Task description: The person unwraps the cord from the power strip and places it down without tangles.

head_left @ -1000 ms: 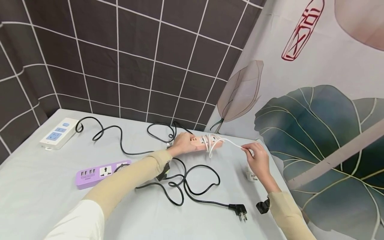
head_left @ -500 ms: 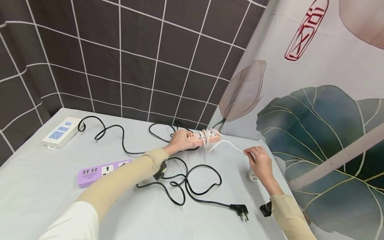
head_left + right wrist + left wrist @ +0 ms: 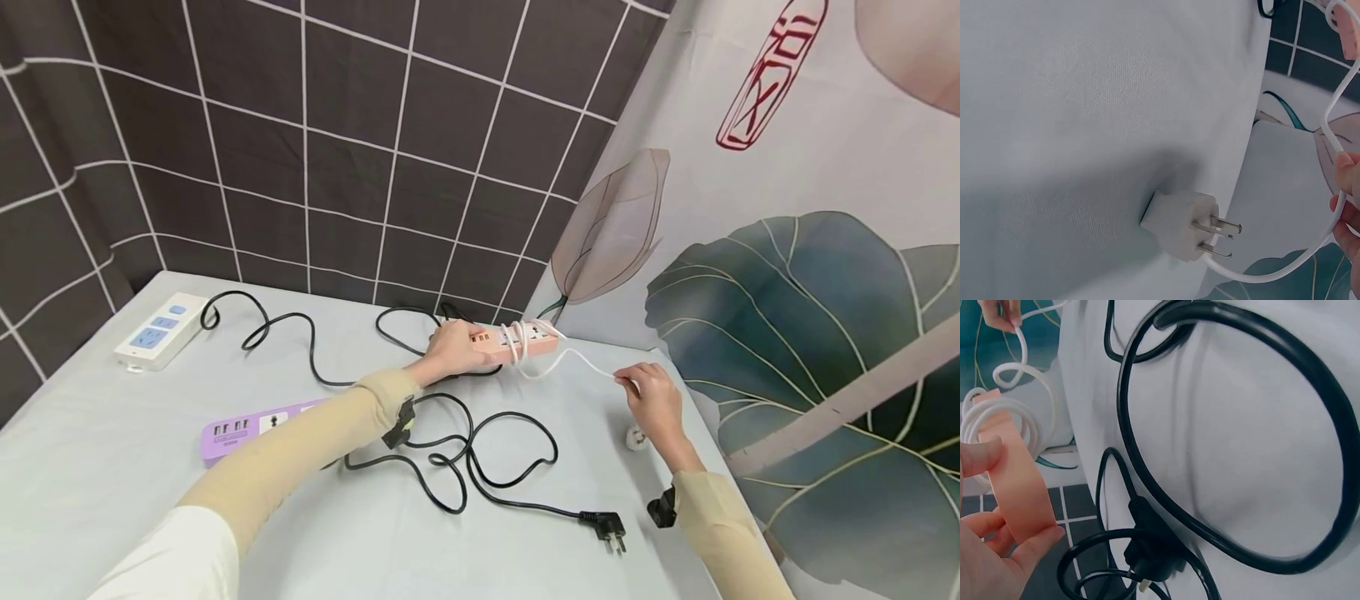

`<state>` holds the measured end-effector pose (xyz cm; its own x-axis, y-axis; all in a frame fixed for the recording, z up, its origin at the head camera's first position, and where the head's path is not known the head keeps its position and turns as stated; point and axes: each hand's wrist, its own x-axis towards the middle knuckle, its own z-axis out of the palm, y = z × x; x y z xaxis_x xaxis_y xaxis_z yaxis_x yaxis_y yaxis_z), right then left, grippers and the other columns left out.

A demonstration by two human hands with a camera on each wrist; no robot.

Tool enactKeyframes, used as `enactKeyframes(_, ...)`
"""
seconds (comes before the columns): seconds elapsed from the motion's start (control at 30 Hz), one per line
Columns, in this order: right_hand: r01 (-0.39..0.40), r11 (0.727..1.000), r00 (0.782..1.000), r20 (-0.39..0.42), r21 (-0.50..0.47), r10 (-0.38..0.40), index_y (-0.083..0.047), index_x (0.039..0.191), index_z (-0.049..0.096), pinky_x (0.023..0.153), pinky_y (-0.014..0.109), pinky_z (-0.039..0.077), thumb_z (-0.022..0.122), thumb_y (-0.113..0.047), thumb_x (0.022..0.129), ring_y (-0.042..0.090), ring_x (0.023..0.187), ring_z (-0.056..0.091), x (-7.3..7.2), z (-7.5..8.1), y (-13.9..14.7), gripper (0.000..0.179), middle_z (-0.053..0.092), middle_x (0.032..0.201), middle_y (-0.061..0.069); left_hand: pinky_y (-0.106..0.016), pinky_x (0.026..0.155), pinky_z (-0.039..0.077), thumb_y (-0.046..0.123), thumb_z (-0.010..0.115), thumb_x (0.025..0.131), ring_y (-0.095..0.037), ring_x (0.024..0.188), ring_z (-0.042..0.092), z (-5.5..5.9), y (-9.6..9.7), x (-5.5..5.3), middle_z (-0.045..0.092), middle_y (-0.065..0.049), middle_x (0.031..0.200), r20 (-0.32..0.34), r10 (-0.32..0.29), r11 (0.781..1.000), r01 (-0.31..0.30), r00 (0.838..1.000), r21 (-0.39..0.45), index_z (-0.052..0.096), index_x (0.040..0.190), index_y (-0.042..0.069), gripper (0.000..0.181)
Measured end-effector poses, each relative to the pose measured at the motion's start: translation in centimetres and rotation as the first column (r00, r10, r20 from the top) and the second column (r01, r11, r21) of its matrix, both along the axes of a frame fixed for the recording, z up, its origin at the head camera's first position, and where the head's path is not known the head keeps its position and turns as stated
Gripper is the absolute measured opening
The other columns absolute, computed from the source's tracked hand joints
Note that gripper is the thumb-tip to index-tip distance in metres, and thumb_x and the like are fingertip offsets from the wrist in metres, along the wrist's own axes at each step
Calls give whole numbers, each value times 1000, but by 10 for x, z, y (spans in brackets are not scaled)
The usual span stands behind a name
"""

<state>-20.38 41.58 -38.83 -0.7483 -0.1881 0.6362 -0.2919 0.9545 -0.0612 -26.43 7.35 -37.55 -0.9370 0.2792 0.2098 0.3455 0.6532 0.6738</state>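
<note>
My left hand [image 3: 455, 347] grips one end of an orange power strip [image 3: 542, 342] near the back edge of the table. A white cord [image 3: 997, 422] is wound several turns around the strip's other end. From there the cord runs in a slack curve to my right hand [image 3: 654, 402], which pinches it between thumb and fingers. Beyond that grip the cord leads down to a white three-pin plug [image 3: 1185, 226] lying on the table, prongs showing in the right wrist view. In the left wrist view, fingers and thumb lie along both edges of the strip.
A purple power strip [image 3: 225, 437] lies partly under the left sleeve. At the back left stands a white power strip [image 3: 161, 332] with blue sockets. Black cords [image 3: 472, 475] loop across the middle, one ending in a black plug [image 3: 604, 526] in front.
The slack part of the white cord has dropped lower below the strip. My right hand has shifted slightly down and right, still pinching the cord; my left keeps its grip.
</note>
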Motion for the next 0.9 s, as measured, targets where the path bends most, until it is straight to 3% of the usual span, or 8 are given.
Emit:
enactKeyframes(0.27, 64, 998, 996, 61, -13, -63, -3, 88, 72, 62, 46, 48, 72, -2, 82, 31, 81, 60, -11, -7, 7, 6, 70, 86, 14, -21, 57, 33, 33, 78, 71, -14, 71, 53, 4, 6, 6, 70, -5, 87, -20, -41, 999, 40, 999, -34, 68, 120, 12, 55)
enactKeyframes(0.47, 98, 995, 987, 126, 2, -98, -1, 94, 69, 69, 47, 49, 67, 0, 86, 33, 86, 58, -17, -11, 12, 9, 68, 90, 17, -21, 55, 31, 33, 78, 71, -13, 65, 49, 6, 9, 6, 66, -2, 77, -52, -53, 998, 51, 997, -41, 70, 117, 14, 51)
enactKeyframes(0.73, 83, 994, 981, 169, 71, -94, 1, 101, 67, 80, 50, 48, 64, 2, 85, 38, 93, 58, -22, -14, 10, 16, 70, 93, 20, -22, 57, 33, 33, 77, 72, -14, 68, 52, 8, 12, 6, 68, -3, 82, -47, -64, 997, 62, 997, -53, 69, 119, 13, 52)
enactKeyframes(0.9, 35, 998, 989, 139, 55, -43, -1, 101, 68, 82, 51, 47, 68, 0, 81, 38, 96, 58, -22, -13, 2, 20, 70, 98, 20, -21, 54, 33, 34, 78, 71, -13, 64, 52, 8, 14, 5, 68, -2, 80, -21, -54, 998, 53, 998, -22, 67, 122, 13, 56)
